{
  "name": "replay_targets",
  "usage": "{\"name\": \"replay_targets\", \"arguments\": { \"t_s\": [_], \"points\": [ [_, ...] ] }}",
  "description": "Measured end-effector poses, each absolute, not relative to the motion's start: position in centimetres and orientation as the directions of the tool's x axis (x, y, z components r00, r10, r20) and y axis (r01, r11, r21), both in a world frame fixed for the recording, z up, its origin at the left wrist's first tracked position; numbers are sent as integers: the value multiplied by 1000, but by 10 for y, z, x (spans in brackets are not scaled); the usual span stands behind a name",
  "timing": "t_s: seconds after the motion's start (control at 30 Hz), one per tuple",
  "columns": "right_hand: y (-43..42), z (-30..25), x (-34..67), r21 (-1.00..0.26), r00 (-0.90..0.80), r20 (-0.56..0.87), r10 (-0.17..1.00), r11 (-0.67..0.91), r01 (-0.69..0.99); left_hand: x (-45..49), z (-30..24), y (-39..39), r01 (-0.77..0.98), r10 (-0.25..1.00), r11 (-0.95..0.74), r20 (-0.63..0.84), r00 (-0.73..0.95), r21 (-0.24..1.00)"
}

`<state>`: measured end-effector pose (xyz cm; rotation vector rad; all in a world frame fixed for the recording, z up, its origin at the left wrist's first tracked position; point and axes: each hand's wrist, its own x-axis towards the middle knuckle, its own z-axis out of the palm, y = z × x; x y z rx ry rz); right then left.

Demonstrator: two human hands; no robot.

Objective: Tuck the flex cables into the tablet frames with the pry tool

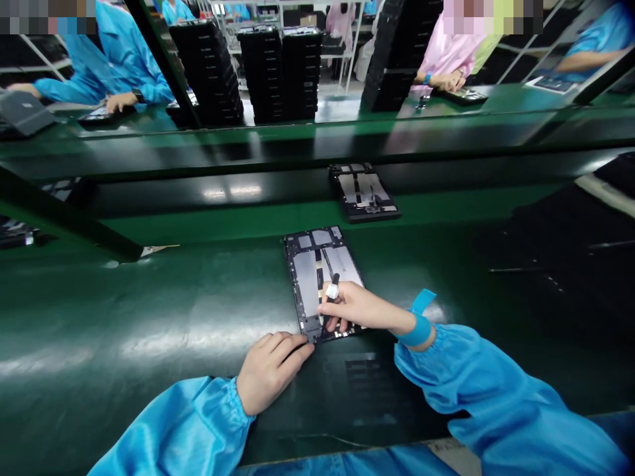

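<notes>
Our left hand [270,370] lies curled, bracing the tablet [320,281] at frame centre; our right hand [354,307] pinches a pen [331,291], tip down.

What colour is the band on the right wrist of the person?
The wrist band is light blue, seen best in the head view, beside the right hand.

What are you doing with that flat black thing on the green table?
A person in blue sleeves is working on an opened tablet lying flat on the green table. The left hand rests at the tablet's near corner, steadying it. The right hand holds a small dark tool like a pen, tip down on the tablet's insides. Another opened tablet sits farther back, and other people work across the table beside stacks of black trays.
</notes>
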<state>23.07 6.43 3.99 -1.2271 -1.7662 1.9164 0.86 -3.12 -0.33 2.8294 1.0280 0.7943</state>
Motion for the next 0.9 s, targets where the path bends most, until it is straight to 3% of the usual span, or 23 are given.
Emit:
{"name": "replay_targets", "arguments": {
  "t_s": [0.9],
  "points": [
    [63,36,230,-898,-584,-423,692,-238,369,11,-2,-31,603,631,-765,452,631,226]
  ]
}}
